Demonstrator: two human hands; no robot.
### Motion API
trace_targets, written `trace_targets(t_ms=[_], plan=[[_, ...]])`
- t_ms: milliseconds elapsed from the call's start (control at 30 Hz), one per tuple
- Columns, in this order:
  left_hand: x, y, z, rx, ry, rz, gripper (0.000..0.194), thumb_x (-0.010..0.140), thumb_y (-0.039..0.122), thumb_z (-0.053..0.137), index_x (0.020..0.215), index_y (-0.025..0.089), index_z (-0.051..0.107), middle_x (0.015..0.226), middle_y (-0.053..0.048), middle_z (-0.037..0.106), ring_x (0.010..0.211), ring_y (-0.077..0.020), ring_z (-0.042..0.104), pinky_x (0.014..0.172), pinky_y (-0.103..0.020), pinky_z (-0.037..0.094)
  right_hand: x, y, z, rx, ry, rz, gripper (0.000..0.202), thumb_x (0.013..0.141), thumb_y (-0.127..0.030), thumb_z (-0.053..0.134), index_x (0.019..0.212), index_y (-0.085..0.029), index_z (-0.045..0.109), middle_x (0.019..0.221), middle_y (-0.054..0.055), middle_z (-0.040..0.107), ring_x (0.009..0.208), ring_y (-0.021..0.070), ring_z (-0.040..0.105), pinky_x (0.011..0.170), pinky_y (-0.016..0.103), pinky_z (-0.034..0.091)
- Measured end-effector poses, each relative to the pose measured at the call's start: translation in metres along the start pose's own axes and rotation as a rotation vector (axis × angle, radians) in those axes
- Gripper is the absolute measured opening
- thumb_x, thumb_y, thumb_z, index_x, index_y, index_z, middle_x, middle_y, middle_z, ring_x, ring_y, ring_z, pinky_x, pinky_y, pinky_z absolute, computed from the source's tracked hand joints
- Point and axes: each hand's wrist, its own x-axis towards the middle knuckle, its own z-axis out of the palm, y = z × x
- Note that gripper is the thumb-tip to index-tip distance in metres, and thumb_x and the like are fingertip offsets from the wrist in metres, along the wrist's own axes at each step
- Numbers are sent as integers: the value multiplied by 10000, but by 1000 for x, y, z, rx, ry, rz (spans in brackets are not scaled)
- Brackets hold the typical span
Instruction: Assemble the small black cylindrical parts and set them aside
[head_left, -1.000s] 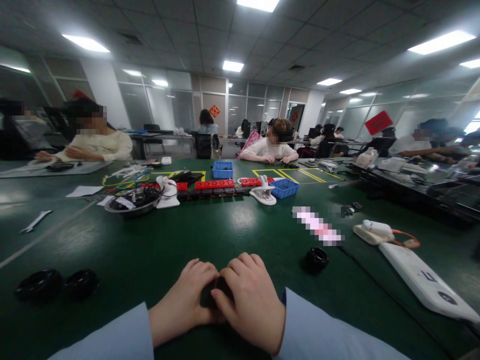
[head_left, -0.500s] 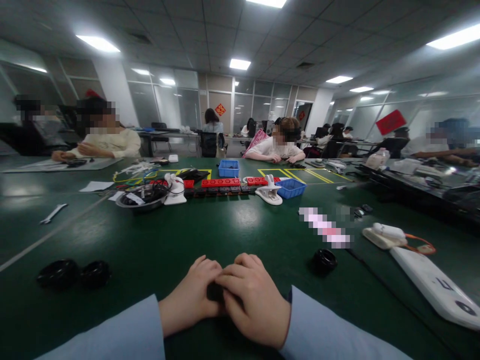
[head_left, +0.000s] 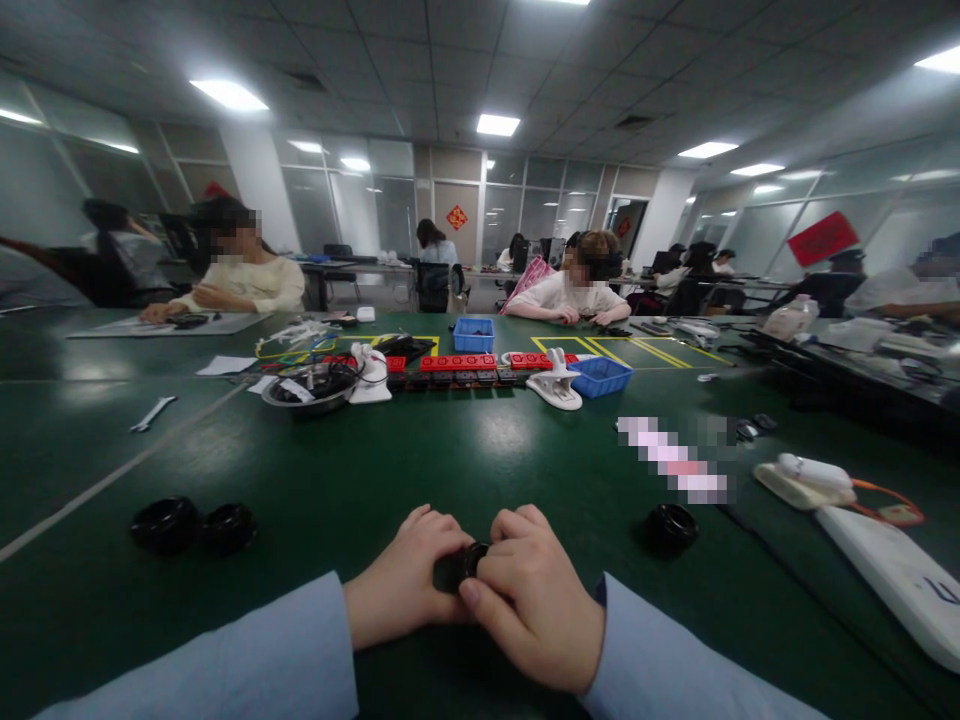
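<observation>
I hold a small black ring [head_left: 474, 560] between my 2 hands, low over the green table [head_left: 337, 480], at its near edge. My left hand [head_left: 409, 578] curls round its left side, my right hand [head_left: 538, 598] closes on its right, thumb tucked in. To my left sit 2 thicker black rings [head_left: 165, 525], side by side, nearer me than the wrench [head_left: 154, 414]; 1 lone black ring [head_left: 673, 527] sits to my right.
</observation>
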Motion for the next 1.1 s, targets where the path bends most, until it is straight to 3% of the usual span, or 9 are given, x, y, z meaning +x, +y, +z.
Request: trace_targets(t_ms=[167,367,533,667,900,1100], plan=[[0,-2,1,-11,-11,-29,385,554,414,782,826,216,596,841,17,563,860,-202,523,975,-459,237,4,13,2,-66,-8,77,425,918,-286,319,544,-163,480,534,-1,532,614,137,388,628,323,243],[1,-3,1,-1,-46,-26,437,563,452,774,898,222,614,901,-4,574,901,-227,510,982,-484,217,7,23,2,-202,-9,169,398,916,-366,370,601,-164,505,615,12,557,659,149,403,653,311,244],[1,-6,3,14,-30,2,417,575,452,760,882,217,605,872,-2,571,863,-230,512,932,-466,281,6,14,0,-161,40,217,304,791,-474,555,784,-170,565,789,26,569,783,179,444,706,314,269],[2,-6,4,19,-25,23,343,647,460,699,844,202,589,813,6,556,798,-203,513,910,-434,308,4,4,1,-186,5,197,372,692,-535,632,748,-172,571,757,16,553,775,185,443,717,325,277],[1,0,1,5,-45,-16,341,634,441,714,811,187,572,814,5,540,830,-209,511,956,-456,254,5,5,1,-174,-79,165,242,707,-389,661,774,-171,579,789,20,557,785,178,444,717,315,298],[2,5,-2,8,-70,-43,276,631,342,720,768,180,543,824,10,536,838,-200,508,959,-448,257,6,13,-4,35,-133,24,240,652,-172,613,892,-176,605,849,27,579,804,179,455,699,297,329]])
